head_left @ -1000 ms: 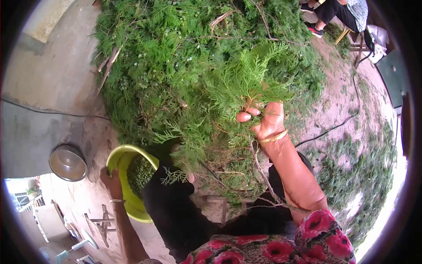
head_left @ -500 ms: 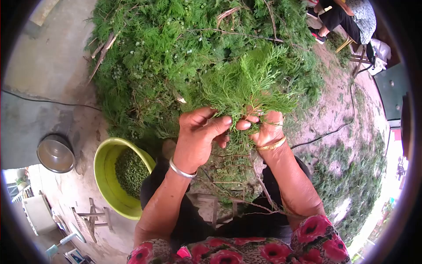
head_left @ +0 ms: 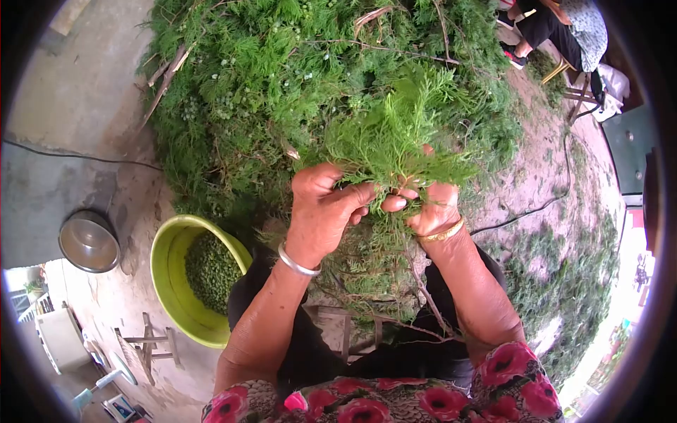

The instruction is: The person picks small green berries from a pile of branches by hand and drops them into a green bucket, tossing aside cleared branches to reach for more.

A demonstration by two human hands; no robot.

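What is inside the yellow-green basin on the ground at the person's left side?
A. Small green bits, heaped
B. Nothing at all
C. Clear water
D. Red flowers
A: the yellow-green basin holds a heap of small green bits, dark against its bright inner wall.

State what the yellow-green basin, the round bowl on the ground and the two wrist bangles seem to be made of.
Basin: likely plastic, with an even, matte colour. Bowl: metal, probably steel, with a grey reflective sheen. Left bangle: silvery polished metal. Right bangle: gold-coloured metal; the alloys are unclear.
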